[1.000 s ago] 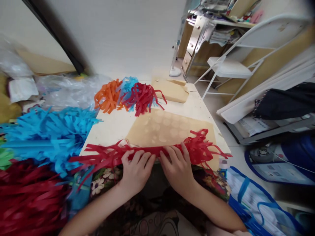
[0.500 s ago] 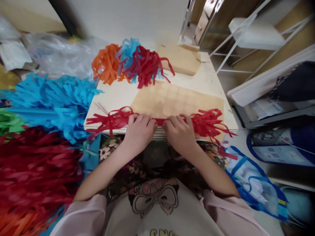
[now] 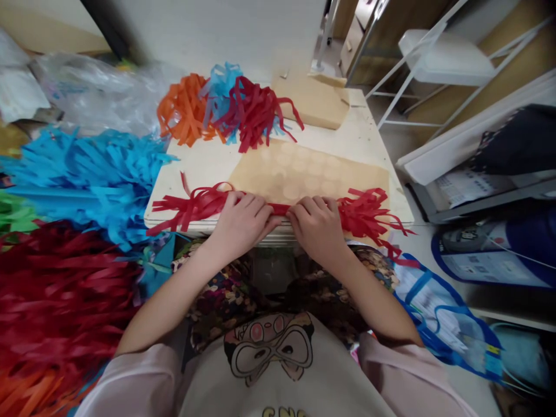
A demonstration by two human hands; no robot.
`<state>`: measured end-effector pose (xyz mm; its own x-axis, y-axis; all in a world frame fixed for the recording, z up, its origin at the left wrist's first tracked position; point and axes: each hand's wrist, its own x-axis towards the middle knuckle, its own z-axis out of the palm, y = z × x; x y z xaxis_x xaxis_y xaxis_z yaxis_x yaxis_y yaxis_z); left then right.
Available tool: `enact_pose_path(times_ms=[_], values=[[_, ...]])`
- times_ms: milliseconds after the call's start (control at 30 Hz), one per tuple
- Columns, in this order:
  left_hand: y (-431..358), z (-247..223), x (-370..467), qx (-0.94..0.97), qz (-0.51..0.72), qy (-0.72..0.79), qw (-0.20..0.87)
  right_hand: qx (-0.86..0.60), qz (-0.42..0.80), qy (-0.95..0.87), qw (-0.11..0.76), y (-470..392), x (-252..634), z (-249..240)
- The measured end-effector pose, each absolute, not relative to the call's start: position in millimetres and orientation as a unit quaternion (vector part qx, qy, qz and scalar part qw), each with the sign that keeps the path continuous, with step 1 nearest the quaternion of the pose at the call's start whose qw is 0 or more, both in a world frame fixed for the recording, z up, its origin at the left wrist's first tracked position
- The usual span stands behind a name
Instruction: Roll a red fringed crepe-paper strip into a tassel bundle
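A red paper tassel [image 3: 280, 209] lies across the front edge of a small white table [image 3: 182, 168]. Its middle is rolled into a tight band, and its cut strips fan out at both ends. My left hand [image 3: 245, 217] is closed over the band left of centre. Right of centre my right hand [image 3: 315, 223] grips the same band, fingers curled on top. A short length of the twisted middle shows between my thumbs. Beneath it on the tabletop lies a flat sheet of tan paper [image 3: 304, 171].
Orange [image 3: 186, 110], light blue [image 3: 223, 87] and dark red tassels [image 3: 258, 113] sit at the table's back beside folded brown paper [image 3: 313, 101]. Blue [image 3: 95, 174] and red fringe piles [image 3: 65, 301] crowd the left. A white folding chair [image 3: 447, 58] stands back right.
My left hand has shifted slightly along the band, its thumb now stretched further toward the middle. My right hand stays in nearly the same place. The whole view has moved a little.
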<state>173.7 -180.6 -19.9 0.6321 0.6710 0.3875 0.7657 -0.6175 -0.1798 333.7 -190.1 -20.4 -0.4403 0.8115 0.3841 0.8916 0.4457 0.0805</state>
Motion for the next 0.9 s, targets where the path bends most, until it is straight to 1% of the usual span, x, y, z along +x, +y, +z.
enact_pose_path(times_ms=[100, 267, 367, 567, 900], values=[[-175, -13, 175, -0.898, -0.107, -0.408, 0.125, -0.512, -0.121, -0.838, 0.141, -188, 334, -19], [-166, -6, 176, -0.888, -0.043, -0.442, 0.120, -0.545, -0.105, -0.824, 0.117, -188, 346, -14], [-167, -5, 178, -0.878, -0.036, -0.462, 0.117, -0.559, -0.109, -0.815, 0.106, -187, 354, -13], [-173, -5, 187, -0.824, -0.029, -0.549, 0.138, -0.594, -0.108, -0.793, 0.083, -184, 355, -9], [-170, 0, 192, -0.810, 0.028, -0.574, 0.115, -0.598, -0.107, -0.794, 0.031, -179, 353, -4]])
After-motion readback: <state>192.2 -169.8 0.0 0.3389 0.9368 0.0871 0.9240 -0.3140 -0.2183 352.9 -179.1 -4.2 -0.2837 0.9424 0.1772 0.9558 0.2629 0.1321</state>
